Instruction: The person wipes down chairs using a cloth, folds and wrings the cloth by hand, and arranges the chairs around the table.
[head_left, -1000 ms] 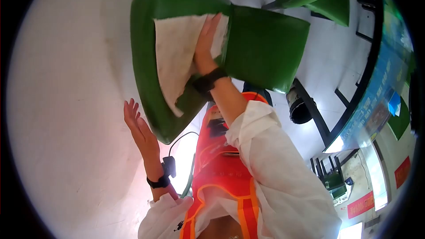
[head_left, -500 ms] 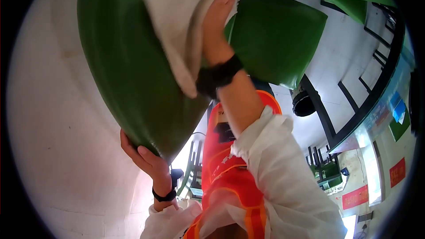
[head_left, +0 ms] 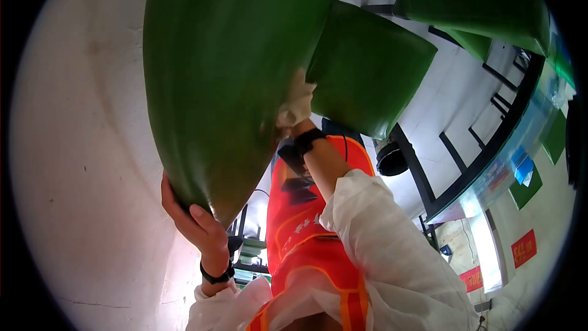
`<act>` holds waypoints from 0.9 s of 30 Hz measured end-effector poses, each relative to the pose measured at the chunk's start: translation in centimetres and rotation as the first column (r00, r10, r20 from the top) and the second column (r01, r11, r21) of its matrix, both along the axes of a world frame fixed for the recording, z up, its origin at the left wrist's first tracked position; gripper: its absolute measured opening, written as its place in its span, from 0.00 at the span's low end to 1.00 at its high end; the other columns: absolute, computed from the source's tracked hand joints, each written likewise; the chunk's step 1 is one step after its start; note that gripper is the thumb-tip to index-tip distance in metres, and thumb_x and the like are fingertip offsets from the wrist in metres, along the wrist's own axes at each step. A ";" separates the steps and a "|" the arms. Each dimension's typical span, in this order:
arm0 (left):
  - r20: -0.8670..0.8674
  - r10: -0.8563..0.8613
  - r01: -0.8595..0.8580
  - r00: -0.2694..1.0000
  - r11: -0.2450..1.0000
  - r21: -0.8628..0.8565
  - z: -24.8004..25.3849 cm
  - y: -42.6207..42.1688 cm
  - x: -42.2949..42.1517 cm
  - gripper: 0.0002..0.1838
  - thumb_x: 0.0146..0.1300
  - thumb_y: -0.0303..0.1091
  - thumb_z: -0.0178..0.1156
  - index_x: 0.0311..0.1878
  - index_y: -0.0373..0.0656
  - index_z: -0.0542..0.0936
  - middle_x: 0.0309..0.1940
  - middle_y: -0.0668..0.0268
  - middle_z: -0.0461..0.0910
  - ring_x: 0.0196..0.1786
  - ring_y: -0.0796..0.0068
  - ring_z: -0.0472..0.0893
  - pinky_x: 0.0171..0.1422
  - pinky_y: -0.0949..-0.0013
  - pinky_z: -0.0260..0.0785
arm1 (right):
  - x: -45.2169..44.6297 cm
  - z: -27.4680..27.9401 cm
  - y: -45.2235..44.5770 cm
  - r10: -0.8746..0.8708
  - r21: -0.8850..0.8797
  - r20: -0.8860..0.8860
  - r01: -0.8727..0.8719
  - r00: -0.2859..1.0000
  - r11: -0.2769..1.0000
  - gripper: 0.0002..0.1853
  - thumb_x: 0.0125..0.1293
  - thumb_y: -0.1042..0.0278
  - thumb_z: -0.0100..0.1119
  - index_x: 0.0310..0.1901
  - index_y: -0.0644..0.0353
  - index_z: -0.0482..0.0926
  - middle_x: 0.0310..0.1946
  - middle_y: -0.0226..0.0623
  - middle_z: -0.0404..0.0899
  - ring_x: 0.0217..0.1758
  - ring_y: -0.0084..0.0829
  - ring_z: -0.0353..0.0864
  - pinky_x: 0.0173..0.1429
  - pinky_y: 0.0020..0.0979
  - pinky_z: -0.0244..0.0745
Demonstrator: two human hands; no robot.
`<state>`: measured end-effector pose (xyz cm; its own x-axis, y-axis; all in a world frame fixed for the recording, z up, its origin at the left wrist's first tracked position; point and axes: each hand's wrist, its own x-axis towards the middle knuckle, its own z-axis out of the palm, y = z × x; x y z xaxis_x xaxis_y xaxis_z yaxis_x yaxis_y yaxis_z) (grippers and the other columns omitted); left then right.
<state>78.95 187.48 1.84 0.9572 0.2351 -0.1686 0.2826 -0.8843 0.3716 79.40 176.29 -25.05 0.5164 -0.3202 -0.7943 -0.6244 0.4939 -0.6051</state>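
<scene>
A green padded chair back (head_left: 226, 79) fills the upper middle, with its green seat (head_left: 370, 70) to the right. My left hand (head_left: 196, 227) is wrapped round the lower corner of the chair back, thumb on the near edge. At the back's right edge, close to the seat, my right hand (head_left: 294, 113) is closed on a bunched pale cloth (head_left: 300, 95); its fingers are mostly hidden by the cloth and blurred. Both wrists carry black bands.
A pale wall (head_left: 92, 147) runs down the left. More green seating (head_left: 471, 0) is at the upper right, near a glass-topped table (head_left: 490, 175) with a black frame. A black bin (head_left: 391, 159) stands under that table's edge.
My left hand came up from beside the chair back and took hold of its lower corner. My right hand moved down with the cloth, which went from spread out to bunched. The view came closer.
</scene>
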 end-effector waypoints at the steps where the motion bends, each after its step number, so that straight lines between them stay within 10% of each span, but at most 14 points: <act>1: 0.004 0.006 -0.006 1.000 1.000 -0.001 -0.1 0.1 0.0 0.30 0.66 0.50 0.33 0.60 0.34 0.62 0.55 0.52 0.67 0.55 0.57 0.69 0.58 0.63 0.60 | 0.0 0.3 -0.1 0.139 -0.095 -0.048 -0.143 0.989 0.985 0.28 0.54 0.63 0.52 0.57 0.59 0.59 0.45 0.47 0.73 0.48 0.39 0.74 0.51 0.34 0.70; 7: -0.023 0.026 -0.027 0.999 1.000 -0.002 -0.1 0.3 -0.5 0.32 0.64 0.50 0.34 0.59 0.30 0.60 0.55 0.49 0.65 0.56 0.56 0.67 0.59 0.62 0.59 | 5.6 -0.1 -6.9 0.542 -0.328 -0.413 -0.675 0.732 0.661 0.31 0.47 0.67 0.64 0.54 0.56 0.63 0.40 0.48 0.75 0.44 0.38 0.77 0.47 0.34 0.73; 9: -0.037 0.032 -0.034 0.999 0.999 -0.043 -0.1 0.9 -0.8 0.34 0.63 0.52 0.34 0.59 0.28 0.59 0.55 0.48 0.63 0.56 0.57 0.66 0.58 0.61 0.58 | 6.2 -7.2 -10.3 0.570 -0.839 -0.020 -0.324 0.821 0.437 0.15 0.41 0.64 0.61 0.32 0.59 0.75 0.24 0.42 0.75 0.20 0.45 0.73 0.26 0.34 0.72; 11: -0.042 0.017 -0.018 0.999 1.000 -0.017 -0.1 1.3 -0.9 0.35 0.63 0.53 0.33 0.59 0.28 0.58 0.54 0.48 0.62 0.56 0.58 0.66 0.58 0.61 0.58 | 12.3 -4.2 -13.9 0.525 -0.664 -0.155 -0.482 0.837 0.572 0.12 0.41 0.64 0.60 0.28 0.60 0.75 0.22 0.38 0.75 0.21 0.43 0.73 0.26 0.37 0.70; 13: -0.010 0.011 -0.012 1.000 0.997 -0.075 -0.6 1.6 -1.0 0.35 0.63 0.53 0.34 0.59 0.28 0.57 0.55 0.48 0.61 0.57 0.57 0.65 0.59 0.60 0.57 | 14.6 -8.0 -16.6 0.828 -0.984 -0.169 -0.144 0.534 -0.108 0.08 0.42 0.63 0.59 0.22 0.58 0.75 0.18 0.37 0.73 0.20 0.43 0.73 0.26 0.38 0.69; 14: -0.009 0.021 -0.021 1.000 0.998 -0.061 -0.5 1.5 -1.0 0.35 0.63 0.53 0.34 0.60 0.28 0.56 0.56 0.47 0.60 0.57 0.57 0.65 0.60 0.60 0.57 | 16.1 -7.6 -17.2 0.834 -0.946 -0.293 -0.266 0.467 -0.184 0.10 0.43 0.62 0.58 0.25 0.58 0.74 0.21 0.37 0.73 0.23 0.42 0.72 0.29 0.37 0.69; 16: -0.014 0.021 -0.022 1.000 0.998 -0.056 -0.6 1.4 -1.1 0.35 0.63 0.53 0.33 0.60 0.28 0.56 0.56 0.47 0.59 0.58 0.57 0.65 0.60 0.60 0.57 | 16.5 -6.2 -16.4 0.783 -0.632 -0.573 -0.739 0.244 -0.233 0.14 0.45 0.59 0.58 0.31 0.57 0.73 0.28 0.37 0.73 0.29 0.39 0.71 0.35 0.36 0.68; 20: -0.013 0.023 -0.024 1.000 0.999 -0.032 -0.7 2.0 -1.6 0.36 0.63 0.54 0.32 0.59 0.26 0.55 0.55 0.44 0.59 0.57 0.57 0.65 0.59 0.60 0.59 | 12.7 -3.5 -12.4 0.790 -0.222 -0.604 -0.930 -0.105 -0.293 0.21 0.49 0.53 0.56 0.42 0.57 0.71 0.42 0.38 0.72 0.43 0.34 0.70 0.46 0.34 0.67; 27: 0.035 0.048 -0.048 0.998 0.999 0.008 -1.1 1.7 -1.5 0.34 0.62 0.56 0.31 0.57 0.32 0.61 0.53 0.50 0.64 0.54 0.60 0.67 0.57 0.61 0.59 | 5.0 -0.9 -5.7 0.874 -0.237 -0.472 -0.972 0.112 -0.003 0.28 0.50 0.49 0.55 0.49 0.58 0.67 0.51 0.41 0.65 0.53 0.35 0.62 0.55 0.36 0.59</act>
<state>77.40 189.22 0.70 0.9501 0.2821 -0.1328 0.3117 -0.8735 0.3740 84.35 170.63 -25.98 0.5346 0.0672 -0.8424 -0.4236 -0.8412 -0.3359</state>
